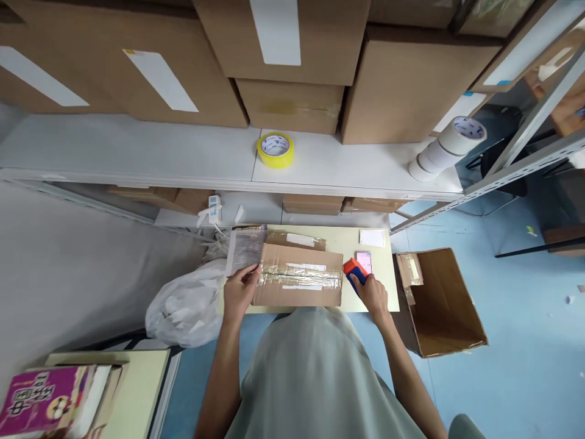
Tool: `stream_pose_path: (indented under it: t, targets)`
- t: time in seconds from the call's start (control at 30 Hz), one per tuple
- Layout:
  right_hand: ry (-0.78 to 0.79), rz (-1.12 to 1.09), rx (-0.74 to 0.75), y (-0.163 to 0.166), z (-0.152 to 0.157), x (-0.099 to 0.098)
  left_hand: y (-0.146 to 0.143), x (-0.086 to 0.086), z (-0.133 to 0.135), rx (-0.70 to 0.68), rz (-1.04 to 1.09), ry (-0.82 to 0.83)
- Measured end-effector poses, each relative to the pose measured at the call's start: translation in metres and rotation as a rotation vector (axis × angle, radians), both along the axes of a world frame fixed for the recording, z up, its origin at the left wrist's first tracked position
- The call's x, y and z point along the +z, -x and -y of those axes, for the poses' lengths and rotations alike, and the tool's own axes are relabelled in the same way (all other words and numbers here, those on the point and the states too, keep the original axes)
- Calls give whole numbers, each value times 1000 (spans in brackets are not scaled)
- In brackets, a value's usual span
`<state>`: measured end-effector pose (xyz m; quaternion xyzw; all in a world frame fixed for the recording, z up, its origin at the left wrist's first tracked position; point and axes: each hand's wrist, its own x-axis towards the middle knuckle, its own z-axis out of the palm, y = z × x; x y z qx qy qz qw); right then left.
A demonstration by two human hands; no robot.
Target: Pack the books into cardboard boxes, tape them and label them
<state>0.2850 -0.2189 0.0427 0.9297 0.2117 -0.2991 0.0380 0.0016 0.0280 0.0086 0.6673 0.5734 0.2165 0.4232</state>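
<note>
A flat cardboard box (299,277) sealed with clear tape lies on a small pale table (384,286). My left hand (237,292) rests on the box's left end, fingers closed on the tape strip that runs along its seam. My right hand (372,292) is closed on a red and blue tape dispenser (354,271) just off the box's right end. A second taped box (292,239) lies behind the first one. A clear plastic sleeve (244,250) sits at the table's left corner.
An open cardboard box (445,305) stands on the blue floor to the right. A white plastic bag (187,308) lies left of the table. A shelf behind holds a yellow tape roll (275,149), white tape rolls (450,146) and large cartons. A phone (364,261) lies on the table.
</note>
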Motion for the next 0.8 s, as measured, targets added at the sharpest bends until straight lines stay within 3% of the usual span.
stream_pose_path:
  t: [0.1, 0.2, 0.37, 0.47, 0.53, 0.63, 0.8]
  targets:
    - [-86, 50, -41, -1, -12, 27, 0, 8, -6, -28, 60, -63]
    - [-189, 115, -63, -9, -34, 63, -18, 30, -10, -115, 157, -145]
    - [-436, 264, 44, -33, -99, 129, -85, 95, -21, -424, 314, -303]
    - [-485, 332, 121, -47, -149, 155, -126, 132, -32, -551, 395, -426]
    - [-494, 344, 168, -56, -182, 164, -145, 149, -39, -593, 432, -475]
    - [-489, 329, 257, -65, -220, 166, -154, 161, -48, -603, 444, -535]
    - [-413, 355, 371, -78, -258, 151, -138, 155, -54, -575, 417, -546]
